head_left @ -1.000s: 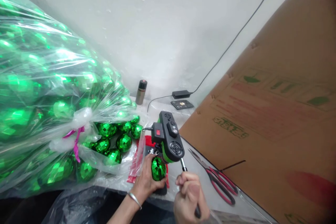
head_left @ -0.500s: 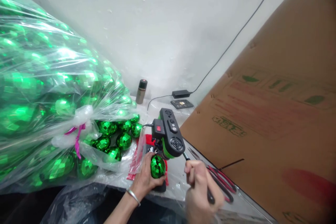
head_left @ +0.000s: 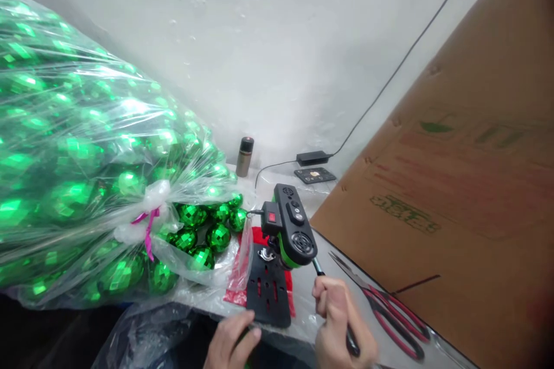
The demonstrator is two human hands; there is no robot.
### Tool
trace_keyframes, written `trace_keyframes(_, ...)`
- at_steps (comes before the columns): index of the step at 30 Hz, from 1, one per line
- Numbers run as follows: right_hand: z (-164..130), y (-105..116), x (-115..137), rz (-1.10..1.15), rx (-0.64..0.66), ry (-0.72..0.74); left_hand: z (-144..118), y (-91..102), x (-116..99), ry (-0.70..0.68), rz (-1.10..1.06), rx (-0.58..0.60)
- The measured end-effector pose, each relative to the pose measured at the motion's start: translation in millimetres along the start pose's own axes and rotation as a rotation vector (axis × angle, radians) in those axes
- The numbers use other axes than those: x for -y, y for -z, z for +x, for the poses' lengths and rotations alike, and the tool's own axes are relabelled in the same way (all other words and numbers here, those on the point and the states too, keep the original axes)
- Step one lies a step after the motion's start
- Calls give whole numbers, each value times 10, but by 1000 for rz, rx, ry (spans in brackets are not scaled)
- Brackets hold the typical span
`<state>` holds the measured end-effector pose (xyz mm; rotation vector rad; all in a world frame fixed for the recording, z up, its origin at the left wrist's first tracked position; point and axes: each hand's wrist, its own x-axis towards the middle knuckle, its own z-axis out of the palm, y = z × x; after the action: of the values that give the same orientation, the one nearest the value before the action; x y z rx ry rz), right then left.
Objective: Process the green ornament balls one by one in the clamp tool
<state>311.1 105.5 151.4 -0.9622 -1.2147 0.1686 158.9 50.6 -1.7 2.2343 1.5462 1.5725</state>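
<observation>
The right hand (head_left: 344, 320) wraps the lever (head_left: 319, 266) beside the press (head_left: 296, 230), presumably for leverage; the left hand (head_left: 229, 343) curls before the press, whether pinching anything I cannot tell.

I look from the wearer's head, forward and down: left hand (head_left: 231, 341) close at half past six, right hand (head_left: 341, 320) close at five, wall (head_left: 268, 63) farther at twelve.

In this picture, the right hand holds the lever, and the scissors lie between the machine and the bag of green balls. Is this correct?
Not quite: the head view shows the scissors on the other side, between the machine and the carton. The right hand does hold the lever.
</observation>
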Motion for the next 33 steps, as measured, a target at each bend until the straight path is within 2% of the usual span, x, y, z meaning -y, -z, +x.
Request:
trace_keyframes(3, -12, 24, 1, -36, 37, -28, 840, 119, 266, 62, 74, -6)
trace_keyframes(4, -10, 29, 3, -36, 44, -20, 1102, 134, 364, 173, 191, 65)
trace_keyframes(6, 0, 32, 2, -22, 58, 14, 1512, 131, 529, 395, 396, 289)
trace_keyframes(8, 12, 31, -8, -2, 62, 56, 1739, 101, 629, 475, 444, 394)
trace_keyframes(10, 21, 29, -18, 8, 65, 72, 1825, 82, 674, 479, 433, 437)
trace_keyframes(12, 25, 30, -19, 13, 68, 79, 1846, 114, 684, 505, 389, 434)
trace_keyframes(14, 28, 31, -5, 13, 70, 81, 1845, 214, 663, 584, 215, 308)
trace_keyframes(16, 38, 29, 21, 7, 69, 68, 1809, 360, 596, 684, -135, 131)
trace_keyframes(18, 62, 20, 57, 6, 63, 47, 1701, 498, 470, 788, -559, 37)
trace_keyframes(20, 109, 7, 103, 4, 55, 18, 1510, 566, 296, 915, -917, 59)
trace_keyframes(22, 176, -5, 155, -14, 54, -14, 1268, 536, 117, 1037, -1113, 101)
trace_keyframes(25, 276, -9, 228, -53, 77, -35, 940, 344, -57, 1089, -1096, 143)
trace_keyframes(28, 322, 5, 272, -70, 108, -31, 767, 89, -66, 981, -813, 165)
trace_keyframes(33, 294, 40, 270, -56, 142, -17, 708, -253, 71, 763, -461, 261)
